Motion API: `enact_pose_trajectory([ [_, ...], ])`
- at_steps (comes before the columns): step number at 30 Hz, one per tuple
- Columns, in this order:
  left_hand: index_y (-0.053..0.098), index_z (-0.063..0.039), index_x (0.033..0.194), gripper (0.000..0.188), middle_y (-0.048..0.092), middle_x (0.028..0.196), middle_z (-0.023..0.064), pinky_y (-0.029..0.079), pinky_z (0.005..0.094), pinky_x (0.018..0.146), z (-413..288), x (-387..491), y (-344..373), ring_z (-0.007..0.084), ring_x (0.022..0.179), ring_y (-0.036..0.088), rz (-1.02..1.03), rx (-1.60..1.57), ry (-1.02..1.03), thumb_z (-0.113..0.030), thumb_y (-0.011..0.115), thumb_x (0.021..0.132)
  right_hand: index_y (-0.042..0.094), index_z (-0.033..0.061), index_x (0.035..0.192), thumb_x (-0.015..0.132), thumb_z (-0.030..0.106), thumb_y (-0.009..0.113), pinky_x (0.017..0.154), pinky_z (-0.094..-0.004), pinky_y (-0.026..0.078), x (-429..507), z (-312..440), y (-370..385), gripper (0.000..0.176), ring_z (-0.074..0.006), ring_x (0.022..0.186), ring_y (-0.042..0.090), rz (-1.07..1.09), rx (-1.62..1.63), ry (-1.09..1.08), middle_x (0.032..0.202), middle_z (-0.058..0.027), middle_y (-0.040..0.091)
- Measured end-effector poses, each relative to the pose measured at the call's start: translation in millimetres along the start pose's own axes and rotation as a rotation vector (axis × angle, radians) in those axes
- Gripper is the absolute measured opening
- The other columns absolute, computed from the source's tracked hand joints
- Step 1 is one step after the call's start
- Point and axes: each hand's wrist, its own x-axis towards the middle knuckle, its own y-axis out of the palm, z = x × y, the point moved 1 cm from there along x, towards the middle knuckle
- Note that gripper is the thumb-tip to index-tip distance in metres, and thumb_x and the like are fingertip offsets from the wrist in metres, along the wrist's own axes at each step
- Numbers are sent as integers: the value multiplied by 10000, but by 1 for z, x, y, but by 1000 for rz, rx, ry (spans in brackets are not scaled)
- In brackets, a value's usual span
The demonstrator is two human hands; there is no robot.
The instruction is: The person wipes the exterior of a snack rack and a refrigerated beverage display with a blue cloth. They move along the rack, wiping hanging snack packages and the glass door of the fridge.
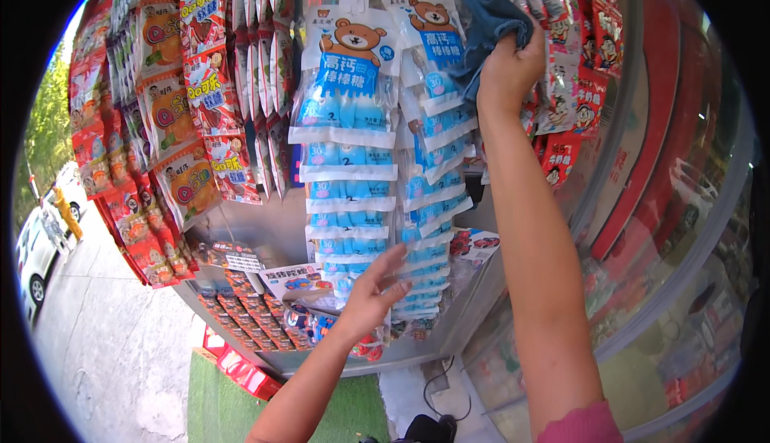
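My right hand [510, 70], at the upper right, grips a dark blue cloth [487, 28], which hangs against the top of the right strip of blue and white lollipop packets [434, 124]. Lower down, my left hand [376, 295] has its fingers apart at the bottom part of the hanging packets, near the gap between the two strips. The left strip of bear-printed lollipop packets [346, 106] hangs in front of me. Whether my left fingertips touch the packets is hard to tell.
Strips of red and orange candy packets [174, 106] hang at the left, with red candy packets [592, 100] at the upper right. Small boxes [252, 317] and toy packs stand below. A curved clear panel [662, 298] is at the right. A cable [442, 395] lies near my feet.
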Motion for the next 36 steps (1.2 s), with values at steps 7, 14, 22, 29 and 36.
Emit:
enact_pose_trajectory([
  [7,363,-45,1480,625,390,1511,135,377,367,1078,3,-6,-3,259,1375,394,-20,-53,-16,-43,618,910,663,120,1205,702,-141,574,1052,-386,419,-45,4,-7,573,-313,1267,527,452,-296,-500,1305,-118,610],
  [14,392,-19,1458,598,463,1446,114,370,345,1077,15,-12,-14,237,1323,455,-83,-65,-31,-41,611,902,676,170,1196,673,-136,573,1086,-478,363,-140,9,-67,614,-364,1312,466,622,-109,-223,1388,-125,544],
  [22,511,16,1348,439,574,1335,118,395,339,1060,30,-33,-24,214,1268,520,-161,-66,-49,-15,563,914,704,152,1099,745,-30,598,1082,-528,336,-294,35,-180,411,-355,1308,470,774,-313,-18,1365,-132,559],
  [29,593,13,1248,327,630,1241,97,409,321,1025,41,-95,-42,179,1186,566,-300,-41,-233,-4,572,922,711,142,1066,762,-16,610,1087,-539,322,-409,54,-276,357,-318,1340,437,1026,-490,192,1373,-93,555],
  [36,617,-7,1204,278,662,1138,59,442,305,921,70,-164,-70,157,1087,599,-453,36,-395,-63,569,935,666,148,1196,740,-30,662,1033,-444,412,-504,60,-345,489,-334,1251,513,1156,-640,677,1321,-111,596],
])
